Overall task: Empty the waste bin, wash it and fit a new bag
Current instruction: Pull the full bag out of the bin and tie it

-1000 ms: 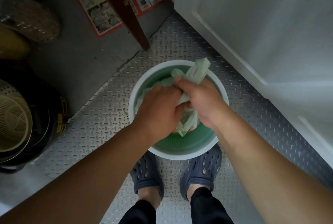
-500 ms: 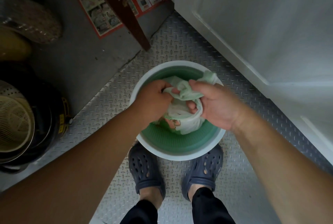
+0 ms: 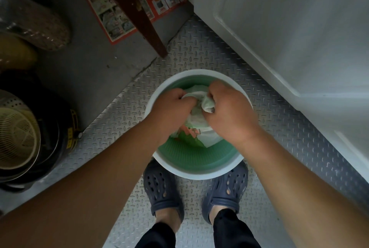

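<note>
Both hands have drawn in tighter over the bin since half a second ago, and the bag's loose green tail that reached the far rim is now bunched up between them. From the head camera, I see the left hand (image 3: 171, 106) closed in a fist on the pale green bag (image 3: 196, 126), knuckles up, over the left side of the opening. Right hand (image 3: 229, 114) is clenched on the twisted neck of that same bag, a knot of plastic poking out between thumb and fingers. The two fists are just beside each other, nearly touching. Bag's body sags below them, inside the waste bin (image 3: 199, 173), with some orange print showing through the film. I can see the bin's green ribbed inner wall under the bag; the white rim rings it. It stands on the checker-plate floor (image 3: 279, 148), right at the toes of the dark blue clogs (image 3: 163, 189). White cabinet door (image 3: 289, 28) off to the right, and a brown wooden leg (image 3: 143, 20) comes down beyond the bin.
</note>
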Tool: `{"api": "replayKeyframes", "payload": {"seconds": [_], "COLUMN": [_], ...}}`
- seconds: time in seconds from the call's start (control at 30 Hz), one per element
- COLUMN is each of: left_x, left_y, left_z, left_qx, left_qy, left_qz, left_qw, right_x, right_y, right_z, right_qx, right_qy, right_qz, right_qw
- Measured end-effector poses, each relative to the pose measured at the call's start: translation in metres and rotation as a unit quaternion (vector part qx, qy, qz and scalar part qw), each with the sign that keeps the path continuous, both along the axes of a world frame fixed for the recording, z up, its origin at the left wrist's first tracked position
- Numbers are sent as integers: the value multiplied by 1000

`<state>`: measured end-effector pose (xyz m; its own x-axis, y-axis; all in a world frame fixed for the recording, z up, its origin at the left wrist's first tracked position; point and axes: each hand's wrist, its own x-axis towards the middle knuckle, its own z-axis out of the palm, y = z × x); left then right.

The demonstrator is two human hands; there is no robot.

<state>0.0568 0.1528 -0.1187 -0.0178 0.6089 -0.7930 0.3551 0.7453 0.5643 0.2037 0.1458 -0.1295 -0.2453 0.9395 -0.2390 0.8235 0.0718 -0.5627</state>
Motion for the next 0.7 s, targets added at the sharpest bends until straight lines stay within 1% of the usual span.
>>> {"api": "replayKeyframes", "payload": {"seconds": [0.07, 0.13, 0.17, 0.2, 0.27, 0.3, 0.4, 0.43, 0.47, 0.53, 0.57, 0.63, 0.7], "left_x": [-1, 0, 0, -1, -1, -1, -4, -6, -8, -11, -13, -16, -20], "left_y": [0, -2, -3, -4, -5, -6, -5, -5, -5, -6, -8, -11, -16], "left_z": [4, 5, 5, 3, -2, -2, 2, 3, 3, 3, 4, 5, 9], "left_qx": [0, -26, -42, -50, -44, -44, -80, -81, -74, -45, -19, 49, 106], "left_qy": [-28, -88, -101, -91, -53, -65, -154, -165, -158, -108, -70, 24, 97], "left_qz": [7, 60, 89, 100, 91, 93, 145, 160, 168, 154, 126, 39, -34], "left_qw": [1000, 994, 990, 990, 993, 993, 974, 970, 970, 981, 989, 998, 989], "right_x": [-5, -7, -9, -10, -14, -16, -18, -17, -16, -13, -11, -4, 7], "right_y": [-3, -5, -6, -7, -8, -10, -12, -12, -12, -13, -15, -22, -30], "right_z": [-4, -6, -7, -7, -4, -3, -2, -2, -2, -2, -2, 0, 3], "right_qx": [41, 59, 70, 84, 109, 114, 113, 109, 102, 98, 97, 97, 104], "right_qy": [-24, -48, -54, -57, -45, -31, -11, -11, -7, -1, -3, -6, -13], "right_qz": [-13, -36, -48, -57, -65, -65, -45, -34, -25, -16, -14, -10, -6], "right_qw": [999, 996, 995, 993, 991, 991, 993, 993, 994, 995, 995, 995, 994]}}
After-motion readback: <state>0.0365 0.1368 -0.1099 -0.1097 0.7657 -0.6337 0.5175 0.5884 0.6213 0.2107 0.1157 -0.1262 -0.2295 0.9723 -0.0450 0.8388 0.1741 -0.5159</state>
